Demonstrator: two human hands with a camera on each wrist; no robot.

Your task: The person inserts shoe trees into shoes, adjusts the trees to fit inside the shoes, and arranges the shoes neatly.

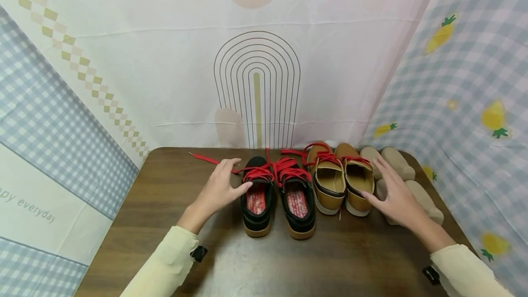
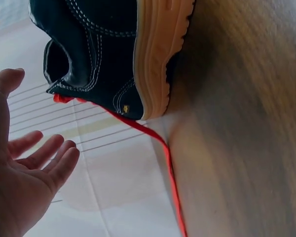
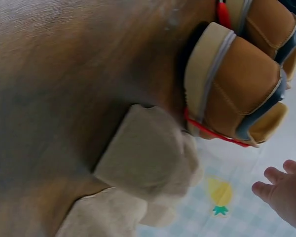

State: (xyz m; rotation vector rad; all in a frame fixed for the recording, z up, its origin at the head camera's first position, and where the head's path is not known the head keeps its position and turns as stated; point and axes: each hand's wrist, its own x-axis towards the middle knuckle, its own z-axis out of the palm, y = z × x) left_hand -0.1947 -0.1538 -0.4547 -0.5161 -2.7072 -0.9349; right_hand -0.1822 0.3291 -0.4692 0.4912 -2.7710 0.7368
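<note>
Two black shoes with red laces stand side by side on the table, toes away from the person. My left hand is beside the left one, fingers spread, holding nothing; in the left wrist view the hand is apart from the black shoe. To their right stands a pair of brown shoes, also red-laced. My right hand hovers between that pair and several beige items, partly hiding them. In the right wrist view, the hand appears clear of the brown shoe.
A loose red lace stretches left over the brown table. White printed cloth hangs behind the table, and checked cloth with pineapples hangs at the right. The beige items lie near the table's right edge.
</note>
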